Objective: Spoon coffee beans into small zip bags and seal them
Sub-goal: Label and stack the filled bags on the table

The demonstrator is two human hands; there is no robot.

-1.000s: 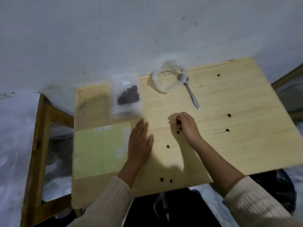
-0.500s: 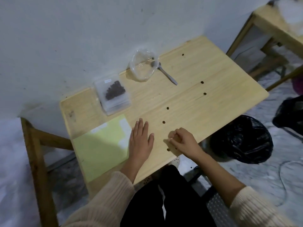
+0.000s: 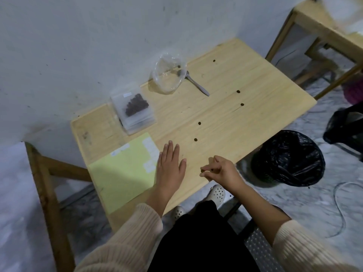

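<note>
A stack of small zip bags [image 3: 135, 112] lies at the back left of the wooden table [image 3: 265, 95], the top one holding dark coffee beans. Beside it stands an empty clear plastic bowl [image 3: 169, 75] with a metal spoon [image 3: 194, 83] leaning on its rim. Several loose coffee beans [image 3: 199, 123] lie scattered across the table. My left hand [image 3: 170, 167] rests flat and open on the table near the front edge. My right hand [image 3: 220, 170] is at the front edge, fingers pinched on loose coffee beans [image 3: 206, 170].
A pale green sheet [image 3: 121, 173] lies on the table's front left. A bin lined with a black bag [image 3: 288, 158] stands on the floor to the right of the table. Another wooden table [image 3: 322, 30] is at the far right. A cable [image 3: 339, 211] lies on the floor.
My right hand has moved from mid-table back to the front edge and pinched up beans there. My head has turned, so the bin and floor came into sight. My left hand stayed flat.
</note>
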